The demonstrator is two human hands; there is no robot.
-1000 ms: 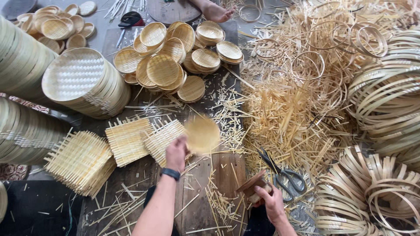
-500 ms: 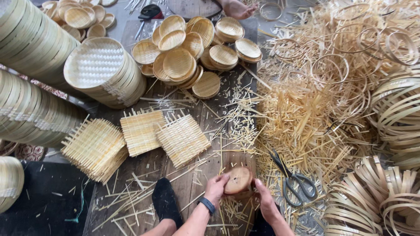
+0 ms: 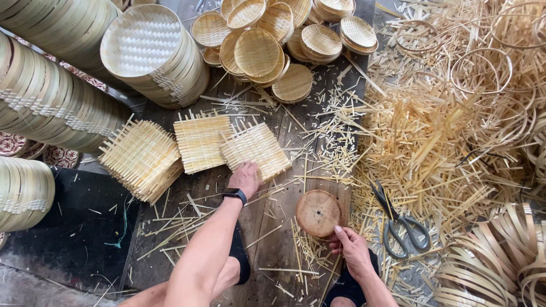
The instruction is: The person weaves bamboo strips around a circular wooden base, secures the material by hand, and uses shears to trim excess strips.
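Left hand (image 3: 245, 177) stretched way forward, arm straight, fingers curled down; right hand (image 3: 351, 250) tucked close in, fingers loosely bent.
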